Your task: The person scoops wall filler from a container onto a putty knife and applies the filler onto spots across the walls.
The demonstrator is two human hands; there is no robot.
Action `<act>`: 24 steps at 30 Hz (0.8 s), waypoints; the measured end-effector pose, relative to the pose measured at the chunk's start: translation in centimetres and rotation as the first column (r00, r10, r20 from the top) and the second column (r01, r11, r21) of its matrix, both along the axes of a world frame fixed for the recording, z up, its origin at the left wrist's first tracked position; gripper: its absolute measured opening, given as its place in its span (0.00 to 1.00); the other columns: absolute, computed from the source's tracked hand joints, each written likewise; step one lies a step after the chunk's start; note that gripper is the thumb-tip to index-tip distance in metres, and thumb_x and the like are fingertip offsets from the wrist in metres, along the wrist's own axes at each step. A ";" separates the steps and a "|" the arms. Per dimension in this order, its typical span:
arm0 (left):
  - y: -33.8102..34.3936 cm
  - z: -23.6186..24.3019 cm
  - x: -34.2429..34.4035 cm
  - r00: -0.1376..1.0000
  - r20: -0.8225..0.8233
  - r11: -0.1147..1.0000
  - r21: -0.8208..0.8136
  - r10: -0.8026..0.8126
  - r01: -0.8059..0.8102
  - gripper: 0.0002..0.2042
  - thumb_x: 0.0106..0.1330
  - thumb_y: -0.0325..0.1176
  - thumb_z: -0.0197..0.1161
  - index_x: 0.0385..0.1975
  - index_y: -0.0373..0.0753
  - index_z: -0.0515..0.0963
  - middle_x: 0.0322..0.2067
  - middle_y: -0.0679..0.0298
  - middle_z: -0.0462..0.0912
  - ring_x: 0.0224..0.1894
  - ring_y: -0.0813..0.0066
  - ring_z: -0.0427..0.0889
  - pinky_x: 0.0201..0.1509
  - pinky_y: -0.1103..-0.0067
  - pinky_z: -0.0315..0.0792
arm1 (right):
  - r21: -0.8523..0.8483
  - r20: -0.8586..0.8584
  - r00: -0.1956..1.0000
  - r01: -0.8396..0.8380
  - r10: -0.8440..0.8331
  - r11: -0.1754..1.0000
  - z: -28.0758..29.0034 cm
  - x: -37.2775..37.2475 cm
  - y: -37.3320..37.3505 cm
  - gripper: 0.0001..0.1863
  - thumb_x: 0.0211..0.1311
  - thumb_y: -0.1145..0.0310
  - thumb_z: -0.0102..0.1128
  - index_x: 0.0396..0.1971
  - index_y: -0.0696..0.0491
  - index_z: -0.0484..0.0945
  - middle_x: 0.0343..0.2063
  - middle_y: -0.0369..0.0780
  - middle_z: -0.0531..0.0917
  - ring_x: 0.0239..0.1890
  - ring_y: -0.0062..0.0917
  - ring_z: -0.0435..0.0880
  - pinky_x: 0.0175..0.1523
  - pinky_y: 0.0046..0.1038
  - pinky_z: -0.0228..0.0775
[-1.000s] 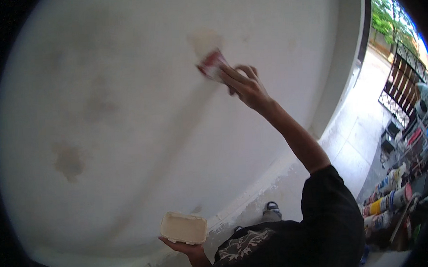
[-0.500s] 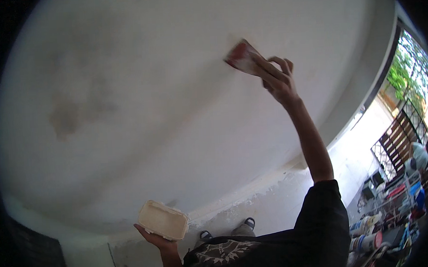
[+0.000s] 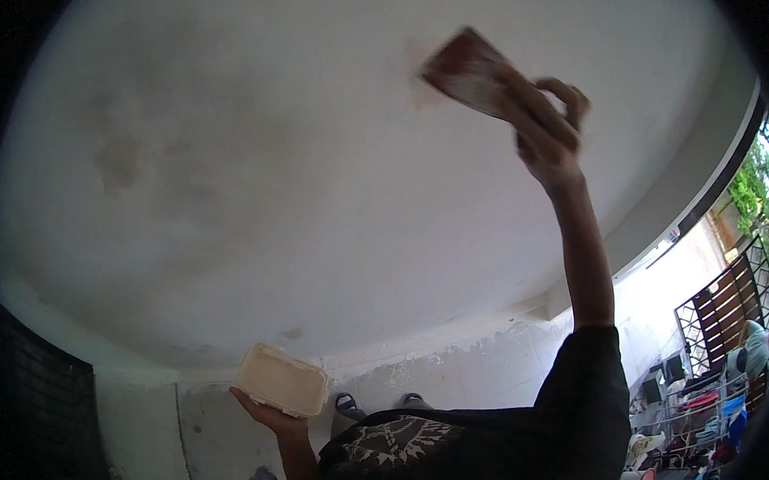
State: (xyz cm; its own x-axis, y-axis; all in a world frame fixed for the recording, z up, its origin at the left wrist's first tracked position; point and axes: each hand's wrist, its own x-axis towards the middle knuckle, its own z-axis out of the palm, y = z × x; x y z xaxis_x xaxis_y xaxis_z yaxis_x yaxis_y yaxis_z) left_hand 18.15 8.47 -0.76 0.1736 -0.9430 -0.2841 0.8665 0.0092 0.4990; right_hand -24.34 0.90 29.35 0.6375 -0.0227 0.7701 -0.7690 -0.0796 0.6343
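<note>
In the head view, my right hand [image 3: 551, 130] is raised in front of the pale wall [image 3: 357, 198], pinching a flat, reddish scraper [image 3: 467, 69], with two fingers laid out along its face and the others curled back. The scraper's wide edge points up and to the left, just beside a faint pinkish patch [image 3: 421, 92]. The tool is blurred, and I cannot tell whether its edge touches the wall or stands a little off it.

Low down, my left hand [image 3: 276, 416] is palm up beneath a shallow cream tray [image 3: 316, 399], cradling it from below in front of my body. Its inside looks pale, but I cannot make out how much lies in it.

To work this well, I judge that those two outstretched fingers should spread an even push across the blade, so neither corner digs in. A low, steady angle to the wall and one smooth stroke over the patch ought to leave fewer ridges. The tray is best kept level, well clear of my sleeve [image 3: 579, 377]. With my arm stretched this high, my footing on the grey floor [image 3: 459, 365] matters too.
</note>
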 end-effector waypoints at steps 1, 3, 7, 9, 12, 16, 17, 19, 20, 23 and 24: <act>0.3 0.0 -0.6 1.000 0.013 1.000 -0.004 0.004 -0.004 0.34 0.65 0.64 0.40 0.59 0.41 0.63 0.54 0.60 0.69 0.54 0.62 0.72 0.55 0.64 0.69 | 0.085 -0.011 1.000 0.003 -0.002 0.996 -0.1 0.2 -1.2 0.24 0.37 0.76 0.71 0.41 0.43 0.82 0.51 0.28 0.79 0.47 0.25 0.74 0.49 0.34 0.61; 1.2 0.3 -1.9 0.998 -0.007 0.998 -0.009 0.065 -0.065 0.32 0.65 0.64 0.41 0.59 0.44 0.63 0.53 0.60 0.69 0.52 0.61 0.73 0.53 0.63 0.72 | 0.213 -0.039 0.999 0.026 -0.018 0.977 -0.5 -0.8 -3.4 0.27 0.36 0.73 0.72 0.44 0.41 0.80 0.56 0.26 0.74 0.50 0.26 0.73 0.50 0.37 0.61; 4.0 0.6 -4.0 0.992 0.013 0.991 -0.047 0.128 -0.127 0.32 0.65 0.63 0.42 0.59 0.45 0.64 0.53 0.61 0.70 0.52 0.60 0.73 0.53 0.62 0.72 | 0.271 -0.083 0.996 0.067 -0.046 0.960 -2.7 -6.2 -3.4 0.25 0.40 0.74 0.70 0.43 0.41 0.80 0.56 0.26 0.74 0.50 0.24 0.71 0.49 0.35 0.62; 5.6 -0.4 -4.1 0.986 0.027 0.986 -0.023 0.167 -0.166 0.31 0.65 0.63 0.41 0.59 0.46 0.64 0.55 0.62 0.70 0.54 0.59 0.73 0.53 0.60 0.72 | 0.263 -0.080 0.996 0.067 -0.047 0.962 -4.0 -8.7 -1.8 0.25 0.39 0.74 0.70 0.43 0.42 0.81 0.55 0.26 0.75 0.49 0.23 0.72 0.49 0.35 0.62; 7.4 -0.5 -4.7 0.979 0.033 0.979 -0.038 0.202 -0.201 0.31 0.65 0.62 0.41 0.60 0.47 0.63 0.57 0.62 0.68 0.55 0.58 0.72 0.54 0.59 0.71 | 0.273 -0.054 0.997 0.061 -0.048 0.960 -5.4 -8.6 0.4 0.24 0.38 0.75 0.71 0.42 0.42 0.81 0.54 0.26 0.76 0.47 0.23 0.73 0.48 0.34 0.62; 8.1 -0.1 -6.6 0.968 0.114 0.974 -0.072 0.222 -0.214 0.31 0.65 0.62 0.41 0.61 0.46 0.62 0.57 0.61 0.67 0.55 0.57 0.72 0.55 0.59 0.71 | 0.048 0.080 0.993 -0.087 0.083 0.995 -5.0 -7.1 1.5 0.22 0.39 0.73 0.70 0.40 0.43 0.82 0.51 0.27 0.79 0.43 0.24 0.74 0.46 0.31 0.62; 8.1 0.1 -7.1 0.972 0.106 0.976 -0.078 0.211 -0.203 0.32 0.65 0.63 0.41 0.61 0.46 0.62 0.57 0.61 0.67 0.55 0.57 0.71 0.55 0.59 0.71 | -0.012 0.088 0.992 -0.092 0.093 0.996 -4.6 -6.3 1.0 0.22 0.40 0.72 0.70 0.41 0.43 0.82 0.52 0.28 0.78 0.44 0.24 0.73 0.46 0.31 0.62; 7.8 -0.1 -8.3 0.977 0.110 0.981 -0.089 0.182 -0.172 0.32 0.65 0.63 0.40 0.61 0.46 0.62 0.57 0.61 0.67 0.56 0.57 0.71 0.56 0.59 0.70 | -0.103 0.082 0.984 -0.148 0.157 0.984 -3.9 -5.0 -1.1 0.22 0.39 0.73 0.68 0.41 0.46 0.82 0.54 0.30 0.76 0.44 0.25 0.72 0.45 0.31 0.60; 7.6 -0.2 -8.7 0.973 0.102 0.977 -0.063 0.207 -0.202 0.33 0.65 0.63 0.40 0.61 0.46 0.62 0.57 0.60 0.68 0.56 0.57 0.71 0.57 0.58 0.69 | -0.134 0.071 0.972 -0.214 0.224 0.968 -4.1 -4.4 -2.7 0.22 0.36 0.75 0.68 0.39 0.48 0.82 0.54 0.31 0.77 0.43 0.24 0.71 0.44 0.31 0.58; 7.6 -0.6 -9.5 0.969 0.116 0.975 -0.065 0.217 -0.211 0.33 0.65 0.63 0.40 0.61 0.46 0.62 0.57 0.60 0.68 0.56 0.57 0.70 0.57 0.58 0.69 | 0.006 0.077 0.993 -0.095 0.094 0.995 -6.6 -3.8 -6.3 0.24 0.38 0.73 0.67 0.43 0.49 0.80 0.55 0.34 0.74 0.44 0.26 0.71 0.44 0.34 0.60; 7.8 -0.7 -9.7 0.969 0.128 0.976 -0.081 0.212 -0.203 0.32 0.65 0.63 0.40 0.61 0.46 0.62 0.57 0.62 0.68 0.56 0.57 0.71 0.56 0.58 0.70 | 0.072 0.097 0.990 -0.106 0.099 0.992 -8.4 -3.9 -6.6 0.25 0.38 0.73 0.66 0.44 0.50 0.79 0.55 0.35 0.73 0.45 0.27 0.72 0.44 0.36 0.62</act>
State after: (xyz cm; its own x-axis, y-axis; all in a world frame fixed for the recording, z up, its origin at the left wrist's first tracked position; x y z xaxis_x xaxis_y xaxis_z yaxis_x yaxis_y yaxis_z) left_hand 8.46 16.31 -1.48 0.3996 -0.8984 -0.1822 0.7669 0.2188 0.6033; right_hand -28.24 -5.72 20.94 0.5649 -0.0223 0.8248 -0.8098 -0.2067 0.5491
